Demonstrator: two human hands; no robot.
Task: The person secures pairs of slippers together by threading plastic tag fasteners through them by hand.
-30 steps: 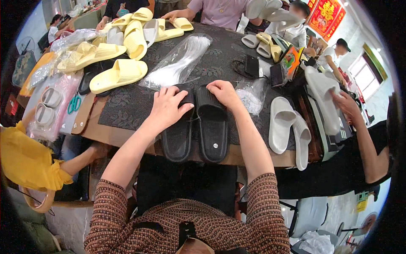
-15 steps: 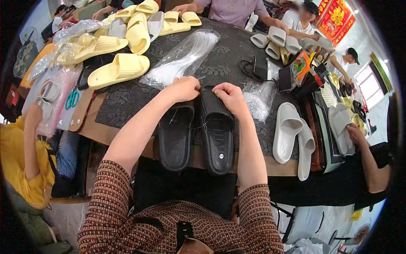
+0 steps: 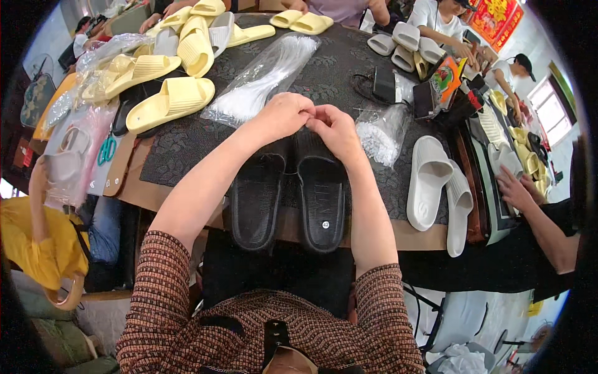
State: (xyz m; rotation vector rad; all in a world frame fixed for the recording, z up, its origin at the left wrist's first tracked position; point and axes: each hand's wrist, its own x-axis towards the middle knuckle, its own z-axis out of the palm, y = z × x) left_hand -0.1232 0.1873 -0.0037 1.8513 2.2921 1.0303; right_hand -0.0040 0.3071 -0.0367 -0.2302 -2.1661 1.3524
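A pair of black slide slippers lies side by side at the near table edge, toes pointing away; the right one bears a small round white sticker. A thin clear strand runs between them. Over their toe ends, my left hand and my right hand meet fingertip to fingertip, both closed in a pinch. Whatever sits between the fingers is too small and hidden to make out. My hands cover much of the slippers' straps. Just beyond lies a clear bag of white plastic strands.
Yellow slippers pile up at the left, near teal-handled scissors. White slippers lie at the right, with a smaller bag of white pieces and a black box beyond. Co-workers sit around the table, one in yellow.
My hands have come together from apart, the right leaving the right slipper's strap. Across the table, a co-worker's yellow pair now lies flat. The view has shifted slightly.
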